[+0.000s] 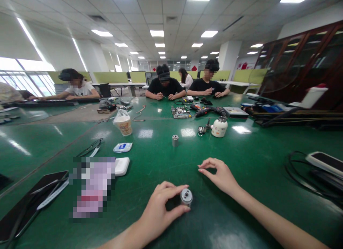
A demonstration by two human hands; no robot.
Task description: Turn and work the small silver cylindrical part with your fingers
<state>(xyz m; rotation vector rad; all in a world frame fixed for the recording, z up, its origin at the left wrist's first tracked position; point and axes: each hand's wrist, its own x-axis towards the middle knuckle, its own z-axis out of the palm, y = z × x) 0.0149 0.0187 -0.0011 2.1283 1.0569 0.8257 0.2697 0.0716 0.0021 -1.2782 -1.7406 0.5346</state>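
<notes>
Head view: left hand (158,206) pinches the metal cylinder (187,196) between thumb and fingers over the green table (128,231); right hand (219,174) curls, fingertips nearly meeting, any hold unclear. Probably rigid, fairly heavy, slippery-smooth: best taken around its sides

A single wide head-worn view looks forward and down from close behind and above the left hand (158,203) and right hand (221,174), across the green surface (150,163) to the ceiling (182,30) far beyond the hands.
</notes>
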